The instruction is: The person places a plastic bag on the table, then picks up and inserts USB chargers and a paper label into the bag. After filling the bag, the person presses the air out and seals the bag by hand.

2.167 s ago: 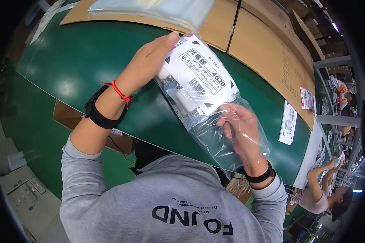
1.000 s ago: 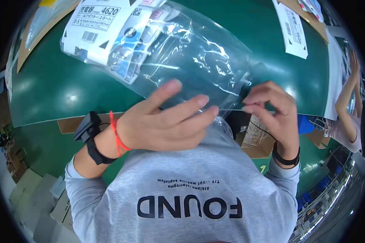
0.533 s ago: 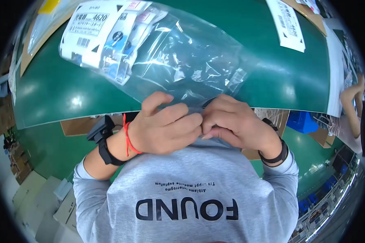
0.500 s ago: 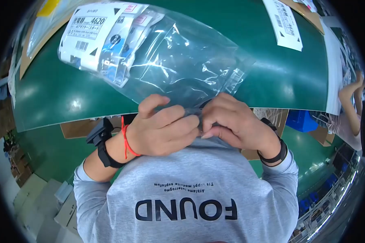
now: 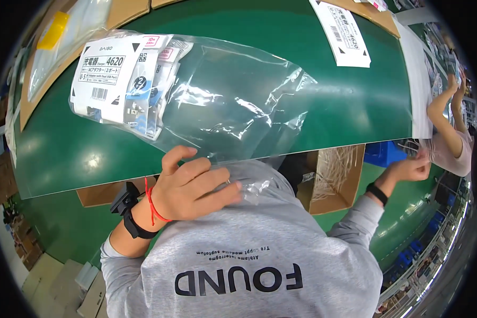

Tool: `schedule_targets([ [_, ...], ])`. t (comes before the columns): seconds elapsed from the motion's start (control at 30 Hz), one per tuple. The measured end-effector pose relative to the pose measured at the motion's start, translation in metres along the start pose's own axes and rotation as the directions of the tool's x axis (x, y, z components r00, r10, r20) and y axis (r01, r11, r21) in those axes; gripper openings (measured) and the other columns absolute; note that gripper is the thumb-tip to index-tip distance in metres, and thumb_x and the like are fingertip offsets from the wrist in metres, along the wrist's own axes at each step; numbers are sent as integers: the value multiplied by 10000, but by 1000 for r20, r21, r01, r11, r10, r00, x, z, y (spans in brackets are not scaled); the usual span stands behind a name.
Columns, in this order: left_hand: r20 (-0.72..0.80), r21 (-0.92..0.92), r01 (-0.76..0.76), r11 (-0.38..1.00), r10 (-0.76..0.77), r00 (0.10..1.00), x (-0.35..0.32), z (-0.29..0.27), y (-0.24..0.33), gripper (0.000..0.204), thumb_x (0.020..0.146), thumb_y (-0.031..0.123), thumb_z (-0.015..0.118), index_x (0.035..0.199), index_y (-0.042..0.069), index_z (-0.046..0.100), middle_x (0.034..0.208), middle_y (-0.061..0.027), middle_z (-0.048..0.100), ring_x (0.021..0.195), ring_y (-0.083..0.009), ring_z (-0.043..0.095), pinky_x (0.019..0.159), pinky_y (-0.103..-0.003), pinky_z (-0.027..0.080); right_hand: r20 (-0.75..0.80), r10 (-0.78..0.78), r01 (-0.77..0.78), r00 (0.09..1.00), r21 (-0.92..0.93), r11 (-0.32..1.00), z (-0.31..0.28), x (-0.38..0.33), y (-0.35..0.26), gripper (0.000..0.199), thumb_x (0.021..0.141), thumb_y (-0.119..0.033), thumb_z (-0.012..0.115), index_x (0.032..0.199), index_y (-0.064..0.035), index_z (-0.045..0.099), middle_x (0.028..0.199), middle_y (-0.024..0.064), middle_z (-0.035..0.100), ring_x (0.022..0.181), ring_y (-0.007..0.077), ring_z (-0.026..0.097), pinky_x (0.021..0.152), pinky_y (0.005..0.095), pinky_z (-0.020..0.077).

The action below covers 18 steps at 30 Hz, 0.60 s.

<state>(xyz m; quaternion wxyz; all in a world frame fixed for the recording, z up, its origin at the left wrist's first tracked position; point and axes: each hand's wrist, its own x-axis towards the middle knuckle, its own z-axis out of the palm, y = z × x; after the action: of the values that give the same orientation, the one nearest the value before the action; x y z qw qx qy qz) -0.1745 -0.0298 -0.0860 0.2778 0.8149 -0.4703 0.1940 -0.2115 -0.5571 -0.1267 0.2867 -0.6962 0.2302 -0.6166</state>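
A large clear plastic bag (image 5: 233, 100) lies on the green table. Packaged items (image 5: 146, 87) and a white label card (image 5: 102, 77) are inside its left end. My left hand (image 5: 199, 185), a red string on its wrist, is at the table's near edge with fingers curled round the bag's gathered near end; crumpled plastic sticks out past the fingertips. Far off to the right, my right hand (image 5: 412, 167) is reached out with fingers pinched beside thin pale strands (image 5: 426, 148) at the table's right corner. What lies between those fingertips is too small to make out.
A white printed card (image 5: 342, 33) rests on the far right of the green table (image 5: 365, 100). Cardboard edges line the back and left. Below the front edge are a carton of pale strips (image 5: 336, 177) and a blue bin (image 5: 381, 153). Another person's arm (image 5: 444, 108) is at the right.
My right hand has left the bag's end and moved far right to the table corner. My left hand stays at the bag, slightly lower and farther left. The view has shifted a little.
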Motion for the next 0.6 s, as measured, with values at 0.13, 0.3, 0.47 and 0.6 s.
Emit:
schedule_targets([
  [0.13, -47, -24, -9, 1000, 8, 999, 0, -4, -6, 226, 673, 264, 763, 843, 197, 629, 876, 41, 566, 783, -162, 481, 799, -363, 381, 497, 204, 66, 843, -473, 878, -91, -110, 145, 154, 916, -135, 551, 938, 16, 531, 904, 181, 611, 872, 278, 600, 756, 381, 489],
  [0.3, 15, 143, -3, 990, 1, 1000, -16, -19, -28, 230, 680, 226, 747, 877, 166, 645, 911, 10, 567, 816, -177, 481, 766, -339, 388, 750, 643, 324, -155, -577, 750, -97, -196, 157, 376, 920, -353, 487, 1096, -32, 573, 943, 143, 640, 847, 310, 616, 711, 400, 505],
  [0.47, 51, 225, 48, 973, -61, 997, -34, -31, -40, 225, 663, 150, 697, 885, 140, 662, 921, 5, 568, 848, -183, 480, 750, -332, 388, 445, 695, -87, -565, -869, 486, -26, -79, 58, 273, 892, -166, 595, 1098, 10, 626, 748, 124, 655, 622, 213, 661, 506, 274, 527],
  [0.6, -26, 250, 55, 967, -50, 998, -32, -22, -38, 211, 646, 125, 666, 857, 125, 664, 915, 4, 568, 841, -183, 491, 755, -334, 391, 726, 10, -390, -688, -381, 838, 21, -28, -166, 208, 884, -120, 603, 1006, 33, 674, 751, 134, 662, 659, 180, 662, 543, 247, 519],
])
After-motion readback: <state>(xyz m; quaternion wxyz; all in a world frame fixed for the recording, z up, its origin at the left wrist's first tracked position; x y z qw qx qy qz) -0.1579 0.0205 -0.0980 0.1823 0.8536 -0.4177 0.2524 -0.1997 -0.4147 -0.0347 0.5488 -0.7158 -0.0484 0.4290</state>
